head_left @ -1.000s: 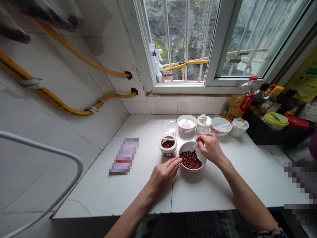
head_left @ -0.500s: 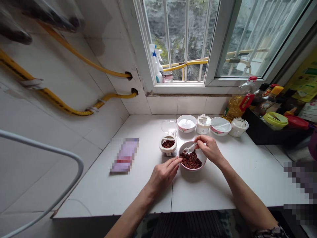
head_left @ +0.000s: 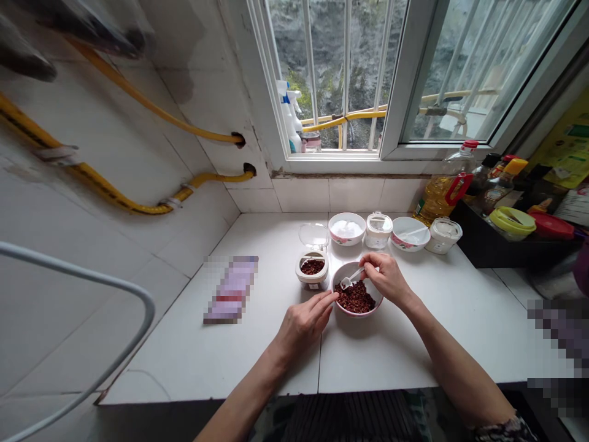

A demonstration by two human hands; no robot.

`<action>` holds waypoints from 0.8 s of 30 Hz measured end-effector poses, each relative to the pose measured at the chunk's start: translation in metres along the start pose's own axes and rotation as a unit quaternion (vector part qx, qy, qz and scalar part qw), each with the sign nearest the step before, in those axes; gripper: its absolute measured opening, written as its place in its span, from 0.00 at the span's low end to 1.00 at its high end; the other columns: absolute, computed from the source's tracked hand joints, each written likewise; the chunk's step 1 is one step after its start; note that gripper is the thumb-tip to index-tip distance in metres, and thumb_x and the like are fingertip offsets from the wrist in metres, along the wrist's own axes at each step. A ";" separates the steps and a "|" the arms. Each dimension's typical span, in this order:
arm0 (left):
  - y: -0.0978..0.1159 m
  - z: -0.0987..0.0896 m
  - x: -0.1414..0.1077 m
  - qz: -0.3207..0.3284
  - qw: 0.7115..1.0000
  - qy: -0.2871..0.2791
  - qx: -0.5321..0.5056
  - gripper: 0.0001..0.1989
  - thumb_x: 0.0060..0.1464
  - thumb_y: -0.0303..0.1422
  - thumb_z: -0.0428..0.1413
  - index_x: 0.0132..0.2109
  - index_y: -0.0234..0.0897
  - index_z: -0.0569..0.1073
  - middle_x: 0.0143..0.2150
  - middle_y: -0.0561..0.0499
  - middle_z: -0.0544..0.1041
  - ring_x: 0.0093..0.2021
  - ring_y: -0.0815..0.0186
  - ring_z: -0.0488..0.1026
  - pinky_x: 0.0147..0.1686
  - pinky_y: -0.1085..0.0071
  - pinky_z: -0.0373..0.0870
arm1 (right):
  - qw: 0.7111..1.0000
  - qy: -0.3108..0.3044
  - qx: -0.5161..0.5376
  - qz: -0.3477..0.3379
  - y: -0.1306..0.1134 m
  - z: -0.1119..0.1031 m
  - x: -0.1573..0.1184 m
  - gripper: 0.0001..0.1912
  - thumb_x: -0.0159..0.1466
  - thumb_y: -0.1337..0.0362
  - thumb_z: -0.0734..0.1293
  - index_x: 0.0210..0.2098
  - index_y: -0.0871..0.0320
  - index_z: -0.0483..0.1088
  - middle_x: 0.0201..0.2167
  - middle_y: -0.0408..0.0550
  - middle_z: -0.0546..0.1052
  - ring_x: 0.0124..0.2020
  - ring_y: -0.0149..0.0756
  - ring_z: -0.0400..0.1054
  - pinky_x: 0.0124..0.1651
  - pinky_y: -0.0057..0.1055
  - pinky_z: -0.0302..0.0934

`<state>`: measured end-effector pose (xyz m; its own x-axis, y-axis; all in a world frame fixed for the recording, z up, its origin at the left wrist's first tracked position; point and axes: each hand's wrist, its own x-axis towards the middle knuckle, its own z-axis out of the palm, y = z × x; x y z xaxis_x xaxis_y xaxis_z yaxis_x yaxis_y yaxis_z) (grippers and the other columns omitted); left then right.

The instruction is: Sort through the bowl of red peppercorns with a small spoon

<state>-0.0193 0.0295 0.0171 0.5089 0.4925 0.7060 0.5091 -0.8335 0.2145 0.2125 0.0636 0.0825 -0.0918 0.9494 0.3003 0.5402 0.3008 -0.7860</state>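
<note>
A white bowl with a pink rim holds dark reddish-brown dried peppercorn-like husks. My right hand pinches the handle of a small white spoon, whose head is at the husks on the bowl's left side. Against the bowl's left edge rest the fingertips of my left hand, with the fingers stretched out; its thumb is mostly hidden. Just left of the bowl stands a seasoning jar with its clear lid flipped up, containing the same dark husks.
Behind are a bowl of white granules, a lidded jar, a second flowered bowl with a white spoon and another jar. An oil bottle and a black condiment box stand right. A blurred purple packet lies left.
My right hand has shifted slightly left and down with the spoon, whose head sits a little lower at the husks. My left hand stays at the bowl's edge.
</note>
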 end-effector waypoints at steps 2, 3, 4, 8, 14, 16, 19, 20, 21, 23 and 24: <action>0.000 0.000 0.000 0.000 1.000 -0.001 -0.002 0.16 0.67 0.25 0.49 0.59 0.35 0.69 0.48 0.43 0.81 0.44 0.64 0.82 0.39 0.71 0.81 | 0.999 -0.005 0.025 0.020 0.001 0.001 0.000 0.09 0.57 0.70 0.59 0.27 0.55 0.70 0.18 0.41 0.77 0.24 0.35 0.73 0.37 0.31 0.65; 0.000 -0.001 0.001 0.000 1.000 -0.001 -0.003 0.16 0.67 0.25 0.49 0.59 0.35 0.69 0.48 0.43 0.81 0.45 0.64 0.82 0.39 0.71 0.81 | 0.998 -0.008 0.042 0.035 0.002 0.001 0.000 0.09 0.57 0.70 0.59 0.27 0.55 0.71 0.18 0.41 0.77 0.24 0.35 0.73 0.35 0.30 0.65; 0.000 -0.001 0.001 0.001 1.000 -0.001 -0.004 0.16 0.67 0.25 0.49 0.59 0.35 0.69 0.48 0.43 0.81 0.45 0.64 0.82 0.39 0.71 0.81 | 0.997 -0.010 0.058 0.050 0.002 0.002 0.000 0.09 0.57 0.69 0.59 0.28 0.55 0.71 0.18 0.41 0.77 0.24 0.35 0.73 0.34 0.29 0.64; 0.001 -0.002 0.001 0.004 1.000 0.002 0.002 0.15 0.68 0.26 0.48 0.58 0.34 0.70 0.47 0.43 0.82 0.43 0.64 0.82 0.37 0.72 0.81 | 0.990 -0.010 0.102 0.093 0.002 0.001 0.000 0.08 0.56 0.66 0.60 0.28 0.56 0.71 0.18 0.41 0.77 0.24 0.35 0.72 0.32 0.29 0.64; 0.000 0.000 0.000 0.002 1.000 0.001 0.001 0.15 0.68 0.26 0.49 0.58 0.34 0.70 0.48 0.42 0.82 0.44 0.64 0.82 0.39 0.72 0.81 | 0.986 0.000 0.132 0.102 -0.004 -0.003 0.001 0.08 0.55 0.64 0.60 0.27 0.56 0.71 0.18 0.41 0.77 0.24 0.35 0.73 0.32 0.28 0.65; 0.000 0.000 0.000 0.002 1.000 0.000 0.000 0.16 0.67 0.26 0.49 0.59 0.35 0.69 0.48 0.42 0.82 0.44 0.63 0.82 0.40 0.71 0.81 | 0.989 0.001 0.120 0.090 -0.005 -0.004 0.000 0.08 0.55 0.64 0.60 0.28 0.56 0.72 0.18 0.41 0.77 0.24 0.35 0.73 0.32 0.29 0.65; -0.001 0.000 -0.001 0.002 1.000 -0.002 0.001 0.17 0.67 0.26 0.49 0.60 0.36 0.69 0.48 0.42 0.81 0.45 0.63 0.82 0.39 0.72 0.81 | 0.995 0.005 0.083 0.059 -0.004 -0.003 -0.001 0.08 0.56 0.65 0.60 0.28 0.56 0.72 0.18 0.41 0.77 0.23 0.34 0.73 0.32 0.29 0.64; -0.001 0.000 -0.001 0.002 1.000 -0.001 0.002 0.16 0.67 0.26 0.49 0.60 0.36 0.69 0.48 0.42 0.81 0.45 0.63 0.82 0.39 0.72 0.81 | 0.996 0.005 0.076 0.053 -0.003 -0.003 -0.001 0.08 0.56 0.66 0.60 0.27 0.56 0.71 0.18 0.41 0.77 0.23 0.34 0.72 0.32 0.29 0.64; -0.001 0.000 -0.001 0.002 1.000 -0.001 0.003 0.16 0.67 0.26 0.49 0.59 0.36 0.69 0.48 0.42 0.81 0.45 0.63 0.82 0.39 0.72 0.81 | 0.996 0.004 0.076 0.052 -0.003 -0.002 -0.001 0.08 0.56 0.66 0.60 0.27 0.56 0.71 0.18 0.41 0.77 0.23 0.34 0.72 0.32 0.29 0.64; -0.001 0.001 -0.001 0.002 1.000 0.000 0.005 0.15 0.67 0.26 0.49 0.59 0.35 0.69 0.48 0.42 0.81 0.44 0.63 0.82 0.39 0.71 0.81 | 0.993 0.001 0.097 0.060 -0.001 -0.002 0.000 0.08 0.57 0.65 0.60 0.28 0.56 0.71 0.18 0.42 0.77 0.24 0.34 0.73 0.32 0.29 0.65; -0.001 0.001 -0.001 0.002 1.000 0.001 0.006 0.15 0.67 0.26 0.49 0.58 0.35 0.70 0.48 0.42 0.82 0.44 0.63 0.82 0.38 0.71 0.81 | 0.991 0.003 0.116 0.066 -0.001 -0.002 0.001 0.08 0.57 0.65 0.61 0.29 0.56 0.71 0.19 0.42 0.77 0.24 0.34 0.73 0.32 0.30 0.66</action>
<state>-0.0195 0.0299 0.0154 0.5092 0.4891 0.7082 0.5150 -0.8324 0.2045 0.2136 0.0644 0.0844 -0.0276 0.9814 0.1898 0.3397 0.1878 -0.9216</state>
